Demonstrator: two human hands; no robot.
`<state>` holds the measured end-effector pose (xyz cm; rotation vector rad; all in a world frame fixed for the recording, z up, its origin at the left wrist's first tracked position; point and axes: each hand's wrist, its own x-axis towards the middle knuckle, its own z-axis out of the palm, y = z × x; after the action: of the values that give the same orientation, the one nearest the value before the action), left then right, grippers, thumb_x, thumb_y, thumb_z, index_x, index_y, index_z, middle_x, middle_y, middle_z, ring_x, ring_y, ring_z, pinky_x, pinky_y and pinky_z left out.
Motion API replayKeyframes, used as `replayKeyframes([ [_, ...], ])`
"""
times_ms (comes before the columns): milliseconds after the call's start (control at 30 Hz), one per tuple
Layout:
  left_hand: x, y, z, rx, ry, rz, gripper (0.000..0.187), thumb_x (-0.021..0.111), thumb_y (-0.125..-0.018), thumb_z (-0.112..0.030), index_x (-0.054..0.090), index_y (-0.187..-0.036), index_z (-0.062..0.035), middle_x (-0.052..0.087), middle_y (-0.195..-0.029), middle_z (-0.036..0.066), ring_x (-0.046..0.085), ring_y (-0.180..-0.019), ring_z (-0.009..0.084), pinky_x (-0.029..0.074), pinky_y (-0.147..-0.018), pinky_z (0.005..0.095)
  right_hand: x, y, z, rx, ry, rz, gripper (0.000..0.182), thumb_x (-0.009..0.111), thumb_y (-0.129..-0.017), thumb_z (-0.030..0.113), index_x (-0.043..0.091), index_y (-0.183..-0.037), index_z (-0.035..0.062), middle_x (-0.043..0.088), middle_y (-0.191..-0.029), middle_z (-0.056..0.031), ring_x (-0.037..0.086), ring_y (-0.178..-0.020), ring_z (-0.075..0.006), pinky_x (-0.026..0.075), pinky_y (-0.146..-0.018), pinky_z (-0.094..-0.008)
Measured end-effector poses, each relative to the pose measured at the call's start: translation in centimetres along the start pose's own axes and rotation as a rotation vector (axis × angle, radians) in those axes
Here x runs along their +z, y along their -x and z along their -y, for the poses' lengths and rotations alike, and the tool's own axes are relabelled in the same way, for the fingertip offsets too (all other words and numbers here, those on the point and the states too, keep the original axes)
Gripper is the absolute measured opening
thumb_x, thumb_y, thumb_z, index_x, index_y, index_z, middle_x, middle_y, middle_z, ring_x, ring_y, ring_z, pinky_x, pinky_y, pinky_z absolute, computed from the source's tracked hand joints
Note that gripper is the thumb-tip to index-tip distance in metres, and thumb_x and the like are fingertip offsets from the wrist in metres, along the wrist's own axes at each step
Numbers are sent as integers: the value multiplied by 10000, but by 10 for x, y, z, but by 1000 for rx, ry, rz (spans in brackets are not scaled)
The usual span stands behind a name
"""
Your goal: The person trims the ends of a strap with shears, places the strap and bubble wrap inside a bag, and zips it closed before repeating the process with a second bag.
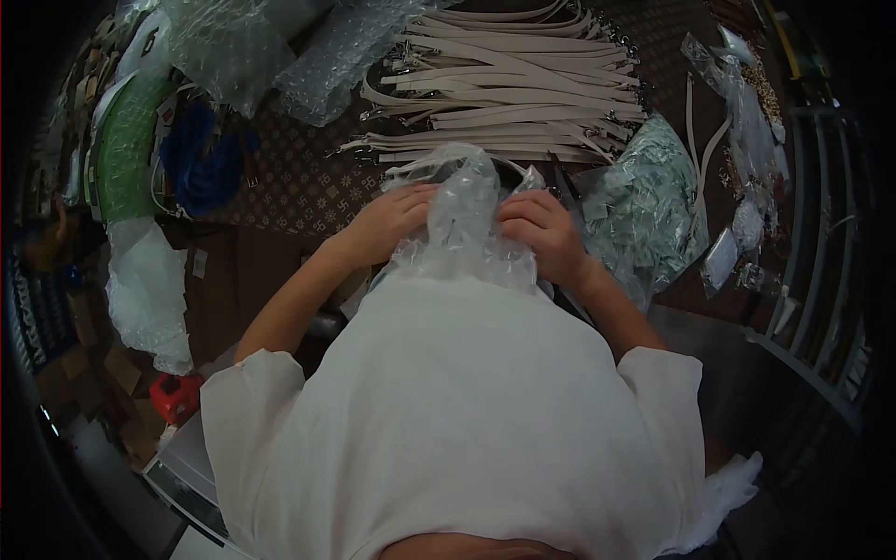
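A clear plastic bag (464, 210), crinkled and upright, stands at the table edge against the front of my white shirt. My left hand (390, 224) has its fingers closed on the bag's left side. On the other side, my right hand (541, 233) grips the bag with curled fingers; its fingertips are partly hidden. Just beyond the hands, part of a pale strap (411, 170) curves behind the plastic. A large pile of cream straps (523, 93) with metal clasps lies farther back on the table.
Right of my right hand sits a heap of small clear packets (644, 205). Dark scissors-like handles (563, 177) lie beside it. Bubble wrap (345, 70) covers the back left, near a blue bundle (201, 159). A metal rack (826, 252) stands at the right.
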<state>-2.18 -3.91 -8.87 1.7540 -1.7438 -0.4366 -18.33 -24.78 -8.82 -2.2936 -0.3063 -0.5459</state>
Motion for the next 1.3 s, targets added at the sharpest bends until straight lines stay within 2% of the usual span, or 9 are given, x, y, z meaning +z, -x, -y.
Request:
replayKeyframes([
  [100,-8,-16,5,38,-64,-41,313,623,-643,-35,488,-924,-9,535,-1111,156,549,-956,332,447,-817,353,3,-5,-3,-29,56,59,184,641,-586,54,551,-744,28,579,-872,-90,564,-836,-263,459,-710,-320],
  [167,-19,-23,0,-405,271,275,327,624,-647,-27,491,-944,-1,544,-1065,163,555,-926,338,452,-782,363,-4,-11,0,43,40,89,181,642,-587,52,552,-742,25,579,-876,-95,567,-839,-266,464,-698,-324],
  [233,-11,-26,0,-392,300,242,337,624,-644,-10,489,-952,2,548,-1035,163,558,-904,340,452,-767,365,-11,-19,4,349,-284,460,171,644,-604,46,560,-751,19,582,-876,-96,565,-849,-273,463,-712,-332],
  [433,11,-31,20,-143,57,-9,433,649,-623,14,491,-1026,0,543,-1002,150,556,-879,328,457,-787,354,19,-8,-22,115,59,-75,260,672,-607,50,567,-842,15,578,-887,-109,543,-901,-304,454,-768,-359],
  [667,-35,-32,-28,-147,-285,-138,487,688,-635,-60,521,-1092,-57,530,-1070,123,539,-958,284,458,-803,333,-27,-13,11,199,43,7,480,683,-598,46,487,-1035,42,554,-969,-137,521,-945,-317,450,-782,-367],
  [833,-8,-21,-5,-282,-119,44,509,705,-611,-67,526,-1087,-61,531,-1065,117,510,-995,279,440,-825,341,3,-6,-9,421,189,430,402,692,-637,81,502,-989,46,523,-1020,-152,519,-909,-334,454,-754,-377],
  [1000,-26,-37,-23,-315,-88,-147,426,668,-619,-22,558,-1029,-56,552,-988,123,517,-968,285,449,-792,338,-19,-25,12,240,115,137,289,656,-702,180,546,-934,48,566,-839,-78,510,-900,-268,440,-734,-391],
  [1067,-26,-46,-19,166,-179,-49,301,604,-670,-24,560,-967,-37,557,-923,108,525,-922,273,451,-765,329,-13,-19,9,40,235,74,252,648,-718,216,573,-890,48,573,-768,-51,502,-890,-247,434,-720,-389],
  [1300,2,-18,-9,-100,-393,398,145,524,-739,-87,545,-862,-12,549,-798,75,521,-818,259,441,-721,320,-4,3,2,174,423,369,197,655,-709,244,610,-641,64,565,-705,-30,483,-809,-234,404,-676,-338],
])
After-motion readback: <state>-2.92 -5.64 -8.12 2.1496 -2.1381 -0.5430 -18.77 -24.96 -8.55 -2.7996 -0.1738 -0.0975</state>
